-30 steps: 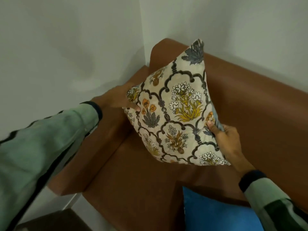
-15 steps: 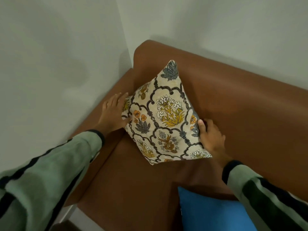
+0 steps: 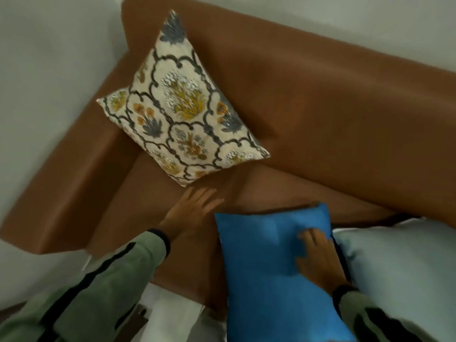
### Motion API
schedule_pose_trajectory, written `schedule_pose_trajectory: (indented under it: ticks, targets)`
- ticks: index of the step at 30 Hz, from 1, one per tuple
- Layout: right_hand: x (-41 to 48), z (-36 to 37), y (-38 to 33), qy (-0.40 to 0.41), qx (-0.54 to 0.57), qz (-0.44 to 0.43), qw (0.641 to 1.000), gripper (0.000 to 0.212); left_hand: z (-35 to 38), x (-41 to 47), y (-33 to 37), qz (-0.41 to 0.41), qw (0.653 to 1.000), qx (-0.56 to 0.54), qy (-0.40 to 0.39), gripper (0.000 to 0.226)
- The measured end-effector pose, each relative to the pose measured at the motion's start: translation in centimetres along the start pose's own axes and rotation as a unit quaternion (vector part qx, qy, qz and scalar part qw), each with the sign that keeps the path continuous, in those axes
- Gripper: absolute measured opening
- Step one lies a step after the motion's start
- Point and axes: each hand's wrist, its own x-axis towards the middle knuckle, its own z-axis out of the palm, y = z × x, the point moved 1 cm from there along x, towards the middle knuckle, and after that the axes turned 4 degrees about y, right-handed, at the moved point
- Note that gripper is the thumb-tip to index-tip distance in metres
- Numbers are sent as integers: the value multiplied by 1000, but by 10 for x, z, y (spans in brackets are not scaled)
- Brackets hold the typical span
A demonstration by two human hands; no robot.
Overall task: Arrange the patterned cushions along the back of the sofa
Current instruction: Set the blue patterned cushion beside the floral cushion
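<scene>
both hands point(image 3: 191, 213) released the patterned cushion point(image 3: 181, 112) — fingers point(image 3: 312, 236) flat, holding nothing, on blue cushion point(image 3: 266, 267).

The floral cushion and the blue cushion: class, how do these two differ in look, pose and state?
The floral cushion is cream with a printed flower pattern; the blue cushion is plain. The floral cushion stands propped in the sofa corner, leaning on the backrest; the blue cushion lies flatter at the seat's front. No hand touches the floral cushion; the right hand rests on the blue cushion. Both are squarish cushions on the same sofa.
</scene>
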Motion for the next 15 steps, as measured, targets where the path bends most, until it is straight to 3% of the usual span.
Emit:
schedule_pose_trajectory:
  ticks: [4,10,15]
  targets:
    - [-108,55,73,-45,-46,-57,996,104,41,-8,58,83,993,27,-80,92]
    - [-149,113,113,-9,-138,-48,989,78,90,-5,109,4,997,15,-77,121]
    - [-120,89,103,-64,-19,53,996,80,67,-2,109,-29,993,-73,-89,104]
